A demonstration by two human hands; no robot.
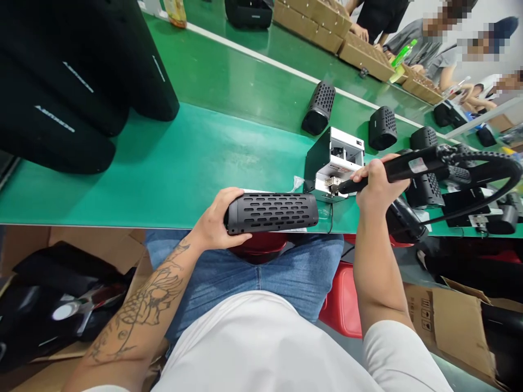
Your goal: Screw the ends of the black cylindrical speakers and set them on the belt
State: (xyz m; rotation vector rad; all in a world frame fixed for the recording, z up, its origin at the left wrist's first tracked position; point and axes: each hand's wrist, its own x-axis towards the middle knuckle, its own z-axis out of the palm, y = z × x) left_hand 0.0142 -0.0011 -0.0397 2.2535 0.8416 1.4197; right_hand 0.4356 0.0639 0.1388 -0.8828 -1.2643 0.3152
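My left hand (214,220) is wrapped round the left end of a black slotted housing (273,212), which lies on its side at the table's front edge. In my right hand (378,182) is a black electric screwdriver (412,163), its cable curving off to the right. The driver's nose points left and meets the front of a small white-and-black screw feeder (339,160). Whether a screw sits on the tip is too small to tell. A clear plastic scrap (297,183) lies between the housing and the feeder.
Tall black cases (93,65) stand at the left of the green table (212,158). More black slotted housings (321,103) stand behind the feeder and to the right. Co-workers sit across by cardboard trays (363,54). Boxes (453,326) and a red stool (345,299) are below.
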